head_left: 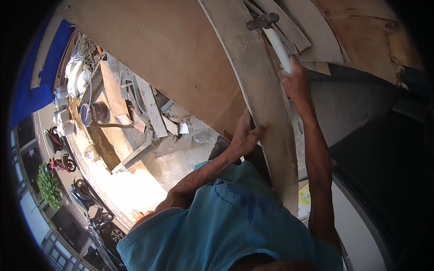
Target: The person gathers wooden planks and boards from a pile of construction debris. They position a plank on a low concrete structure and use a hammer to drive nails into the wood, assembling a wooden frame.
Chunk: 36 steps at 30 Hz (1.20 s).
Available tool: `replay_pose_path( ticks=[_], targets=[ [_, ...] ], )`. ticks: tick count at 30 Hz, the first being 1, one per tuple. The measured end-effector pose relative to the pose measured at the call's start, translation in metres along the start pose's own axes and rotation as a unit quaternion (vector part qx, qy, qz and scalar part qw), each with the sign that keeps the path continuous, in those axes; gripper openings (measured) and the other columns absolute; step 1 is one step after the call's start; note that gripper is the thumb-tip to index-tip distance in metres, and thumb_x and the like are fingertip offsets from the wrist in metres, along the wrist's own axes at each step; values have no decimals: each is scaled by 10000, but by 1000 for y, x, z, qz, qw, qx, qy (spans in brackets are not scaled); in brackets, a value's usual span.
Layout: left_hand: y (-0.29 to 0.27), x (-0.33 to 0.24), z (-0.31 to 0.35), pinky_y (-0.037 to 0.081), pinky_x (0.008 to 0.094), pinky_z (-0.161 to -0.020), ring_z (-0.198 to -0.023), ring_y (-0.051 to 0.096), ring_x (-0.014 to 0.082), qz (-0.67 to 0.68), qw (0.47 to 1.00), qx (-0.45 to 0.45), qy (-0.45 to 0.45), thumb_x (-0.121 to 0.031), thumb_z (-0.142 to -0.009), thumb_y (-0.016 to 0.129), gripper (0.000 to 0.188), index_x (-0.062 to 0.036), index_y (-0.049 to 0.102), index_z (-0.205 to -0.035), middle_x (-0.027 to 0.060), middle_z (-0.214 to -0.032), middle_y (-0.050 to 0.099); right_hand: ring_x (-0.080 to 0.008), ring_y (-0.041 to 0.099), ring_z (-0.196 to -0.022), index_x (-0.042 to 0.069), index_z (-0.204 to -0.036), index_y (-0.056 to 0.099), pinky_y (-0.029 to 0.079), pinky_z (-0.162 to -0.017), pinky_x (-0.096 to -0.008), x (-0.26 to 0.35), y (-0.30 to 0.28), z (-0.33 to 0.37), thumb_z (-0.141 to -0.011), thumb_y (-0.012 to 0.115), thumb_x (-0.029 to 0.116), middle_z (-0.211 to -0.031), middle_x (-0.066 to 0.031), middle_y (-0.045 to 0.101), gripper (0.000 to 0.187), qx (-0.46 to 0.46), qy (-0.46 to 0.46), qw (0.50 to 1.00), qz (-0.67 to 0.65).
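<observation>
A hammer (pixel 279 47) with a white handle and a dark metal head is in my right hand (pixel 297 82), whose fingers wrap round the lower end of the handle. The hammer's head is over the far part of a long, narrow wooden plank (pixel 260 97), which runs from the top of the view down to my body. My left hand (pixel 245 135) grips the plank's left edge, thumb on its face; some of its fingers are hidden. Just left of the plank lies a wide brown plywood sheet (pixel 181 58).
Several curved wood sheets (pixel 312 27) lie at the far right. On the left are a dark bucket (pixel 93 113), white sacks (pixel 77 77) and a pile of scrap boards (pixel 151 108) on the ground. Parked motorcycles (pixel 83 194) stand beyond. A dark surface (pixel 375 135) is on my right.
</observation>
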<state>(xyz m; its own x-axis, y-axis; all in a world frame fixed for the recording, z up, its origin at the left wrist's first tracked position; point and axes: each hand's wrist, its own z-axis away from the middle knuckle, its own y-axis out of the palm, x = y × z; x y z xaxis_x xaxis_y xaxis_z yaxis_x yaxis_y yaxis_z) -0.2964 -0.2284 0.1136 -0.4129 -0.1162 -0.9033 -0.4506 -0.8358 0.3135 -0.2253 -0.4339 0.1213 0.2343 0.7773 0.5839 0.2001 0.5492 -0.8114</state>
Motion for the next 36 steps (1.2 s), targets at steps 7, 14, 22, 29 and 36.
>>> replay_pose_path(
  ticks=[7, 14, 22, 29, 36],
  targets=[
    [-4, -12, -4, 494, 370, -914, -1108, 577, 242, 53, 997, 6, -60, -61, -875, 560, 501, 40, 397, -1338, 162, -1243, 572, -401, 656, -694, -58, -989, 574, 523, -660, -395, 4, 14, -16, -756, 629, 62, -771, -281, 627, 268, 28, -64, 994, 88],
    [-11, 0, -4, 510, 355, -886, -1044, 607, 227, -3, 1000, -7, -27, -49, -844, 582, 467, 41, 445, -1281, 143, -1170, 610, -163, 494, -514, 9, -891, 576, 453, -536, -299, -1, -31, 55, -702, 586, 54, -631, -21, 508, 194, 68, 168, 949, -256],
    [1, 1, -11, 565, 314, -681, -887, 666, 210, 4, 999, 20, -29, -54, -806, 580, 457, 62, 444, -1226, 155, -1065, 634, -111, 480, -510, 6, -878, 588, 415, -517, -278, 10, -71, 176, -674, 590, 58, -637, -24, 518, 210, 19, 348, 882, -319],
    [15, 10, -24, 586, 349, -690, -891, 667, 234, -47, 998, 36, -5, -8, -834, 534, 397, 64, 460, -1218, 157, -1065, 629, -130, 552, -596, -1, -884, 628, 450, -599, -292, 20, -85, 230, -663, 627, 144, -635, -33, 544, 264, -33, 346, 891, -294],
    [18, 13, -27, 604, 357, -704, -929, 666, 261, -48, 997, 55, 0, -12, -859, 539, 372, 60, 465, -1216, 169, -1081, 622, -337, 669, -776, -33, -1044, 658, 518, -745, -397, 25, -53, 249, -698, 694, 171, -882, -213, 674, 404, 9, 310, 950, -15]
  ],
)
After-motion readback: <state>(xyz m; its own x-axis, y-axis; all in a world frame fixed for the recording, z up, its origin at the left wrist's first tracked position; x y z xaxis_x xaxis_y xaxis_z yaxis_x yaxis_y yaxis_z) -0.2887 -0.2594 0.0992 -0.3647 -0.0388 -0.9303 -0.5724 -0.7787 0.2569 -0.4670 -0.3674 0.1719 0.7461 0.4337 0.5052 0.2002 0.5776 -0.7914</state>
